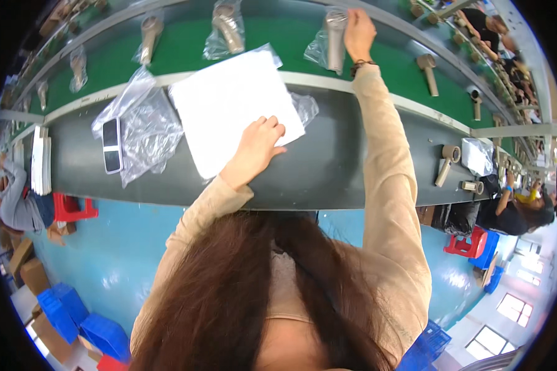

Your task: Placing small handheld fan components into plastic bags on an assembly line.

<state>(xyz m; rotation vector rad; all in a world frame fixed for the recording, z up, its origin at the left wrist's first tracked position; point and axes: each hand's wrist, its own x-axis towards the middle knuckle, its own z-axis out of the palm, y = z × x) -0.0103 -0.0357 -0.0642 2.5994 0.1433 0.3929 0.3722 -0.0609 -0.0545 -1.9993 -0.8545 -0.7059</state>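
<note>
- Head view: right hand (360, 36) at the far edge of the reach, fingers bent and bunched close together beside the round head of a bagged dryer (335, 48); whether they pinch the bag, the dryer or neither, I cannot tell.
- Left hand (261, 143) lies palm down on a white sheet (226, 102), fingers nearly together and slightly curled, thumb apart toward the right, by the sheet's near edge.
- That dryer lies on a green belt (185, 60), round head away from the person, handle toward them, clear bag spreading to its left.
- White sheet sits askew, mostly on the dark table (334, 167), its far part across the pale rail (414, 106) and the belt; clear plastic (305, 109) shows past its right edge.
- Dark band (361, 64) on the right wrist; beige sleeves on both arms.
- Left of the sheet, crumpled clear bags (150, 127), with a phone (112, 146) at their left side.
- More bagged dryers (228, 28) lie along the belt to the left; unbagged ones (429, 75) to the right.
- Table's right end: two short-looking dryers (445, 164) near a clear packet (477, 156). Left end: a white stack (41, 162).
- Beyond, a co-worker (16, 191) at left, another (518, 211) at right; red stools (74, 208) and blue crates (109, 334) on a blue floor (127, 247).
</note>
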